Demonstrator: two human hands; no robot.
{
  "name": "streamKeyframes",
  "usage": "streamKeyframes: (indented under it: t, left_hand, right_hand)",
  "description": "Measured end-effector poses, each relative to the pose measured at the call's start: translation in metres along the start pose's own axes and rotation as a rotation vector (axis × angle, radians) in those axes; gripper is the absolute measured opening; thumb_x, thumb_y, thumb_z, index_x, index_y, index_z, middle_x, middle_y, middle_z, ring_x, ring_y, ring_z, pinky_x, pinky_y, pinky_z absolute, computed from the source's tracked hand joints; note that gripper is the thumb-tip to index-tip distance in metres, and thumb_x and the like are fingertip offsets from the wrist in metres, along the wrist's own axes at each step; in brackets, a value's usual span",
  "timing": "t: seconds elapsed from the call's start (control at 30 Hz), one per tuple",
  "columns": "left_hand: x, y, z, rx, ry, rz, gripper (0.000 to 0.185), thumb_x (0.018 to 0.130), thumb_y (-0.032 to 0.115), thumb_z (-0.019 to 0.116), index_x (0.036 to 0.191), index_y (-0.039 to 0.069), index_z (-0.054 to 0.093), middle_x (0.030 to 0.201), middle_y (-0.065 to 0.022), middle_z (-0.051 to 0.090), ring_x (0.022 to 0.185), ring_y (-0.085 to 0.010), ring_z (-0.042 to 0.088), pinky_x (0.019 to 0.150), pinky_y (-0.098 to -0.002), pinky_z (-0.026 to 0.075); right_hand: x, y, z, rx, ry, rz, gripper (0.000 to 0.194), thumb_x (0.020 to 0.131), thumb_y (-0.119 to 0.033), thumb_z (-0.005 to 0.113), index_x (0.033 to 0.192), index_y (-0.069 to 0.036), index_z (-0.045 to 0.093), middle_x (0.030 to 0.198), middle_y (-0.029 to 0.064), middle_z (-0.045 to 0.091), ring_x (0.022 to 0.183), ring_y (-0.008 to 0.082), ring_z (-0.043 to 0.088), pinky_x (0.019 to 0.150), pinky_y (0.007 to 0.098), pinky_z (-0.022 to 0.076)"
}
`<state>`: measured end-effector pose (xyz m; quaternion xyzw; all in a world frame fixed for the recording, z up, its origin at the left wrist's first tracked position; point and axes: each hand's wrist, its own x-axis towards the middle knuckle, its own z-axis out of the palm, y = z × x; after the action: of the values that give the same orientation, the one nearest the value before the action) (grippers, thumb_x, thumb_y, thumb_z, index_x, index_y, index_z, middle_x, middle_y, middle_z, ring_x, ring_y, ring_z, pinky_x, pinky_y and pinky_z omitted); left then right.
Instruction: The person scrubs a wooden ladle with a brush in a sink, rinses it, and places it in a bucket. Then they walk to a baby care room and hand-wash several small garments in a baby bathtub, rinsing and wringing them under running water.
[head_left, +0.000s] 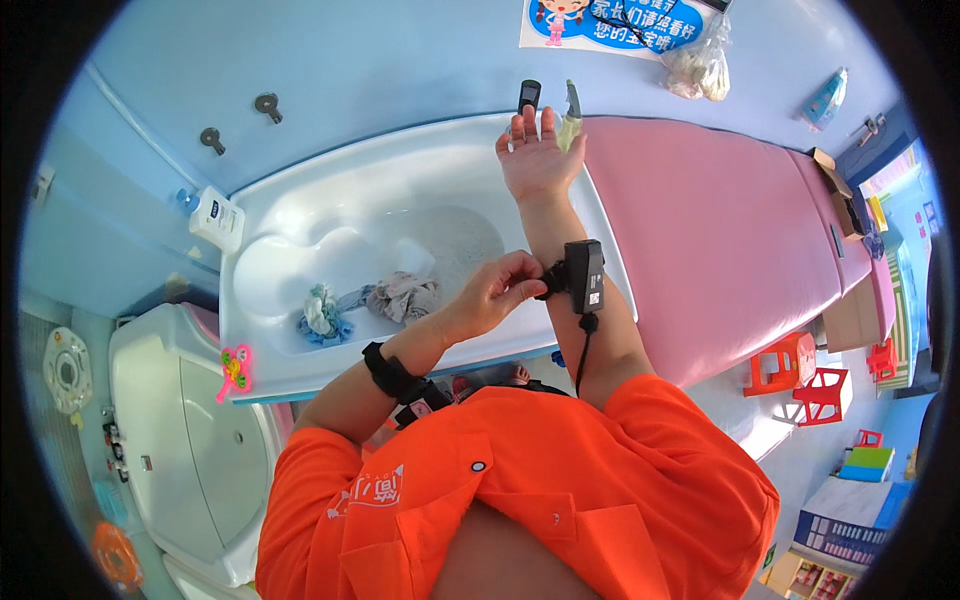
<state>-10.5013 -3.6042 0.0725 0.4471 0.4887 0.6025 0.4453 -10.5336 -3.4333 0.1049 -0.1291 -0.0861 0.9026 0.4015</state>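
My left hand pinches the black strap on my right forearm between thumb and fingers. Fixed to that strap is a small black box-shaped device, with a cable running down towards my elbow. Palm up, my right hand stretches over the far right corner of a white bathtub, holding nothing. Its fingers are apart. Wet cloths lie in the tub: a greyish bundle in shallow water and a blue and white bundle beside it. My left wrist wears another black strap.
A pump bottle stands at the tub's left rim, near a pink toy. Behind my right hand are a black handheld object and a spray bottle. A pink padded table adjoins the tub; red stools stand beyond.
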Motion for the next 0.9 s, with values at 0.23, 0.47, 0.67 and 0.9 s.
streamKeyframes:
  t: [0.23,0.47,0.67,0.9]
  left_hand:
    - [-0.005,-0.009,0.004,-0.096,0.042,0.013,0.006,0.088,0.004,0.054,0.089,0.001,0.049,0.082,0.0007,0.049,0.077,-0.0057,0.046,0.069,-0.0199,0.040]
    - [-0.011,-0.026,0.011,-0.146,0.087,0.008,0.007,0.087,0.005,0.055,0.090,0.000,0.052,0.085,-0.0009,0.054,0.077,-0.0062,0.048,0.069,-0.0205,0.041]
    - [-0.007,-0.026,0.017,-0.146,0.026,0.025,0.009,0.086,0.007,0.057,0.093,0.001,0.053,0.083,0.0005,0.054,0.075,-0.0062,0.048,0.070,-0.0206,0.041]
    - [0.005,-0.011,-0.008,-0.213,0.240,0.104,0.027,0.092,0.028,0.048,0.107,0.006,0.053,0.105,-0.0044,0.055,0.094,-0.0123,0.050,0.081,-0.0279,0.041]
  right_hand:
    - [-0.008,0.023,-0.015,-0.955,-0.223,-0.649,0.044,0.095,-0.045,0.026,0.094,-0.012,0.054,0.096,0.0017,0.054,0.084,0.0138,0.050,0.079,0.0314,0.0340]
    - [-0.024,-0.002,-0.014,0.107,0.141,0.179,0.049,0.095,-0.046,0.025,0.086,-0.005,0.050,0.090,0.0076,0.051,0.083,0.0197,0.048,0.074,0.0351,0.0383]
    - [-0.034,-0.020,0.003,0.712,0.238,0.506,0.057,0.091,-0.054,0.028,0.087,0.000,0.048,0.093,0.0151,0.048,0.087,0.0262,0.045,0.078,0.0401,0.0406]
    - [-0.028,-0.036,-0.004,0.694,0.154,0.488,0.057,0.091,-0.054,0.030,0.107,-0.002,0.045,0.108,0.0181,0.046,0.101,0.0301,0.045,0.088,0.0447,0.0380]
